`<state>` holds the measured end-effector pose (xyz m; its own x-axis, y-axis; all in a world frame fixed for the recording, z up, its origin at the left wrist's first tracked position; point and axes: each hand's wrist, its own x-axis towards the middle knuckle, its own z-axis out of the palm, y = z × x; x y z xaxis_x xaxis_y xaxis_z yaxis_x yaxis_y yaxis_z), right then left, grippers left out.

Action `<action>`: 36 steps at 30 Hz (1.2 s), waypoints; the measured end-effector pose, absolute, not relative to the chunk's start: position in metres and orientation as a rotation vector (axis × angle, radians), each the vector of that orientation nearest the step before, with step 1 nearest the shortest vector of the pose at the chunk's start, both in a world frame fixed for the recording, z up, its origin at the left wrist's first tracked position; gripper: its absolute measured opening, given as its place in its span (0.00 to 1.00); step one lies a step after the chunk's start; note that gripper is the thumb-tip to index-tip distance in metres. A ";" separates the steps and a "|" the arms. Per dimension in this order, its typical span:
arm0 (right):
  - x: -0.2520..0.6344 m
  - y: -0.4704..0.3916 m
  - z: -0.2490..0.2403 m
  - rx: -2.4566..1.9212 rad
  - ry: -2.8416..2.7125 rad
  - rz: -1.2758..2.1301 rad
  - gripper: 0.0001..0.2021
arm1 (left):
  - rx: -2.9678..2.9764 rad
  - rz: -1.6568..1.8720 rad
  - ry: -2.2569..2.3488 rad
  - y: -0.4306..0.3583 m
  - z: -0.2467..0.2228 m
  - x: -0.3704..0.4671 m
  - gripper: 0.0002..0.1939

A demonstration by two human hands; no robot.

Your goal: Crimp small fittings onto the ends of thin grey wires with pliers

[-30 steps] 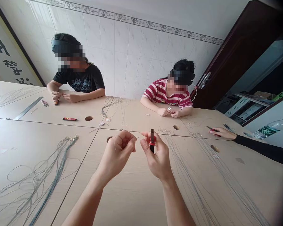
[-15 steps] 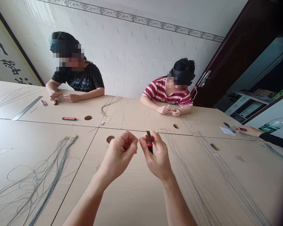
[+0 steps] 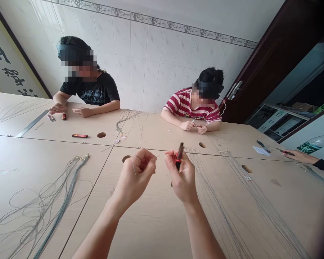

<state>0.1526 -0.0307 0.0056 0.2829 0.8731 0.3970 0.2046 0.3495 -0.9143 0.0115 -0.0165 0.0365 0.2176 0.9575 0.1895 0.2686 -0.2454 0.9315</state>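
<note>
In the middle of the head view, my left hand is closed in a pinch on a thin cord. Part of the cord loops over the back of the fingers, and a tiny end pokes out past the fingertips. My right hand is wrapped round small pliers with red and black handles, their dark jaws pointing up. A gap separates the two hands. Whether the right thumb and forefinger also pinch something small, I cannot tell.
Grey cord bundles with small metal ends lie left and right on the table. Two people sit opposite; another person's hand holds a tool at right. A red-and-black box cutter lies beyond, near round table holes.
My hands have drawn apart, the right one moving slightly right, and the pliers now tilt to the right. The co-worker's hand at far right has shifted right.
</note>
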 end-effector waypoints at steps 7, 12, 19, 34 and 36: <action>0.166 -0.016 0.004 -0.777 -0.588 1.594 0.12 | 1.627 1.152 1.195 -0.012 0.036 0.006 0.07; 0.149 -0.030 0.002 -1.039 -1.171 1.222 0.24 | 1.652 1.193 1.222 -0.008 0.033 0.002 0.07; 0.142 -0.035 0.005 -1.454 -1.666 0.527 0.20 | 1.678 1.223 1.261 -0.004 0.029 0.002 0.08; 0.145 -0.034 0.006 -1.460 -1.665 0.540 0.18 | 1.805 1.179 1.237 -0.008 0.028 0.004 0.08; 0.148 -0.034 0.006 -1.402 -1.588 0.607 0.16 | 1.803 1.147 1.225 -0.008 0.028 0.003 0.07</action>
<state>0.1479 -0.0336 0.0059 0.0527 0.9519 0.3019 0.5079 0.2348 -0.8288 0.0030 -0.0084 0.0280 0.1745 0.9398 0.2937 0.3554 -0.3383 0.8713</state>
